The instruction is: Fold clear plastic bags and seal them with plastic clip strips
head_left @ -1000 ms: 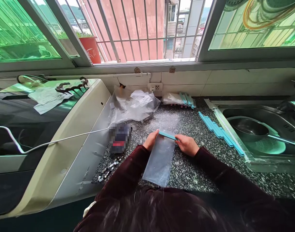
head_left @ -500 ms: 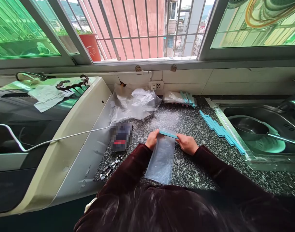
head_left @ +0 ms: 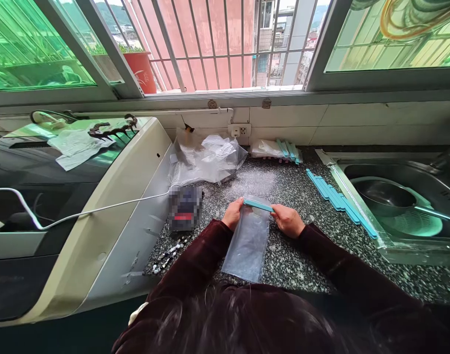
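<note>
A clear plastic bag (head_left: 247, 246) hangs down toward me, a long light-blue sealing strip (head_left: 258, 205) lying across it near its top edge. My left hand (head_left: 232, 214) is closed at the left end of the strip, where the bag's upper corner also is. At the other end, my right hand (head_left: 288, 220) pinches the strip's right tip between thumb and fingers. A short flap of the bag shows above the strip. The undersides of my fingers are hidden.
Several more blue strips (head_left: 339, 202) lie in a row beside the sink (head_left: 361, 167). Filled bags with strips (head_left: 274, 150) and crumpled plastic bags (head_left: 210, 160) rest by the wall. To the left are a blurred dark object (head_left: 185, 209), a beaded chain (head_left: 169, 256) and a large appliance (head_left: 132, 216).
The view has shifted slightly. Both hands keep their hold on the strip and bag, with no clear movement against the counter.
</note>
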Action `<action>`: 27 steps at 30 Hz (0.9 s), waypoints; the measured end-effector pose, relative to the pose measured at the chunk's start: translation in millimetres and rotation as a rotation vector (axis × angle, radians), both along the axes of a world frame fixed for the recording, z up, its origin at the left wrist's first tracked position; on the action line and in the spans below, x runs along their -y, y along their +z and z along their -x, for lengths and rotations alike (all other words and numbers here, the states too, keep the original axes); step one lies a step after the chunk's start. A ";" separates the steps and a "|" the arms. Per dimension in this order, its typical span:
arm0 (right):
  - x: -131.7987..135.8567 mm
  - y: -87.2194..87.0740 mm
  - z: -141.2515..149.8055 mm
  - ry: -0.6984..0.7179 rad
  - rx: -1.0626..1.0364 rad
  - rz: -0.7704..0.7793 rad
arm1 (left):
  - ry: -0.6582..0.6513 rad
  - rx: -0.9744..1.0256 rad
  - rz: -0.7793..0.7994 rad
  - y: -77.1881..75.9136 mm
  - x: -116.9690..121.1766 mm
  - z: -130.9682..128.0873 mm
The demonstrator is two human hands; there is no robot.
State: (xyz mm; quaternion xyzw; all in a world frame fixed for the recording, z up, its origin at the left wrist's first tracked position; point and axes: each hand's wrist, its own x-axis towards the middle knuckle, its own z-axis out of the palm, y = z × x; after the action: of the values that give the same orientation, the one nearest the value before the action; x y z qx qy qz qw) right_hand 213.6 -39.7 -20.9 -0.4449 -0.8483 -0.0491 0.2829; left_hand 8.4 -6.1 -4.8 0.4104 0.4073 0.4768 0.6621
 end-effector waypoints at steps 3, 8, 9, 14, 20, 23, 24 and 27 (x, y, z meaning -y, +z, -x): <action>-0.5 2.3 0.9 0.014 -0.042 0.000 | -0.020 0.041 0.080 0.0 0.0 -1.8; -2.4 4.9 1.4 0.027 -0.112 0.017 | 0.038 0.002 0.042 -0.1 -1.3 -2.6; -2.7 5.0 1.3 0.031 -0.123 0.020 | 0.043 -0.009 0.038 0.9 -1.0 -2.7; -3.3 5.3 0.2 0.040 -0.175 0.040 | 0.041 -0.006 0.072 7.6 1.2 -3.5; -4.0 7.2 -1.5 -0.018 -0.197 0.037 | 0.049 -0.044 0.030 9.9 1.0 -3.5; -4.5 9.1 -1.8 -0.037 -0.197 -0.003 | 0.054 -0.067 0.005 8.6 0.7 -2.5; -4.6 9.9 -1.8 -0.040 -0.197 -0.018 | 0.054 -0.066 0.004 8.1 0.7 -2.1; -4.5 12.9 -1.6 -0.039 -0.206 -0.082 | 0.053 -0.049 -0.002 7.3 1.0 -0.8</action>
State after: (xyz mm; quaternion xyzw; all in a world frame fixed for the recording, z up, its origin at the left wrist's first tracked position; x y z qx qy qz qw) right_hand 215.3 -35.2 -8.1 -0.4521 -0.8032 -0.0435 0.3855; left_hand 9.2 -7.1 2.5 0.4118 0.4337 0.4842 0.6386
